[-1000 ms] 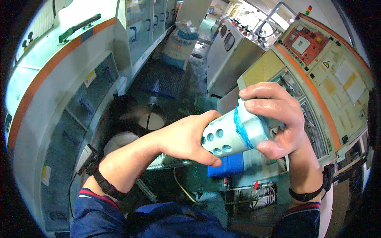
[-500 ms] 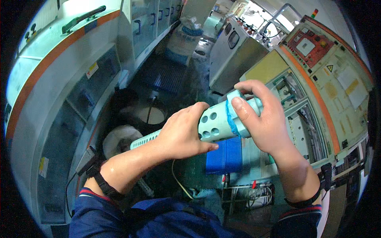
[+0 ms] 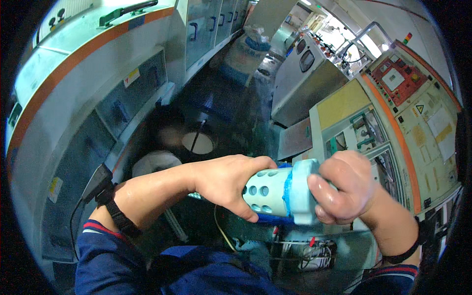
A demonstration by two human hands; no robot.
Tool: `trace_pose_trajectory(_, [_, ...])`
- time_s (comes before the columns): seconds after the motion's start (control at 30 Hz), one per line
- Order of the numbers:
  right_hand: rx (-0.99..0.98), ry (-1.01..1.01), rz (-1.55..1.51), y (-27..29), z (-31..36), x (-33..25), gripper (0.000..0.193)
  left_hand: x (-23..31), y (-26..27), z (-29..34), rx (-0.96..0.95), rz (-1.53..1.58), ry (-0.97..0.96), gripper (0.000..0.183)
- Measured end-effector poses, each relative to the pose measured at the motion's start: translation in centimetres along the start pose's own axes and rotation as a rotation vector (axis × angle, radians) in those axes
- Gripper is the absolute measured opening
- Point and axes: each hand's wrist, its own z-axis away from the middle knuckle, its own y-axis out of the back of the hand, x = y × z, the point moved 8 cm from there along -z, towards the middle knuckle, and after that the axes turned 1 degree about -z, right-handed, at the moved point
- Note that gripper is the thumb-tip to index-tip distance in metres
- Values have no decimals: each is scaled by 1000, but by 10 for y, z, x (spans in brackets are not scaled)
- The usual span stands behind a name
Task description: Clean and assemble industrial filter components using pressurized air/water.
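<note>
A pale green perforated plastic tube (image 3: pixel 266 189) with a wider capped end (image 3: pixel 303 192) is held up in front of me. Blue tape-like material (image 3: pixel 287 195) rings the joint below that end. My left hand (image 3: pixel 230 184) wraps around the tube, fingers over the top and thumb along the lower side. Just right of the capped end, my right hand (image 3: pixel 346 187) is curled like a fist, its thumb side turned toward the cap. Whether its fingers hold anything is hidden, and its knuckles are slightly blurred.
A machine with a red control panel (image 3: pixel 397 81) stands at right. Along the left runs a grey machine with an orange edge (image 3: pixel 81 46). Round white containers (image 3: pixel 156 162) sit on the dark floor, and a steel cabinet (image 3: pixel 302 81) stands farther back. A blue container is partly hidden behind the tube.
The tube's capped end has moved down and to the right, and the view has shifted. My right hand has loosened from around the cap and curled up at its end. The left hand keeps its grip.
</note>
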Motion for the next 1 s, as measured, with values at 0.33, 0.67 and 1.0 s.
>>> trace_pose_trajectory(0.33, [91,-1185,-566,-92,64,46,21,-53,-26,16,325,-276,261,84])
trace_pose_trajectory(0.67, [-182,-30,-94,-31,-1,-16,22,-26,-31,12,-197,54,-44,90])
trace_pose_trajectory(1.0, [-9,-831,-366,-185,42,-26,32,-127,-83,34,7,-367,192,82])
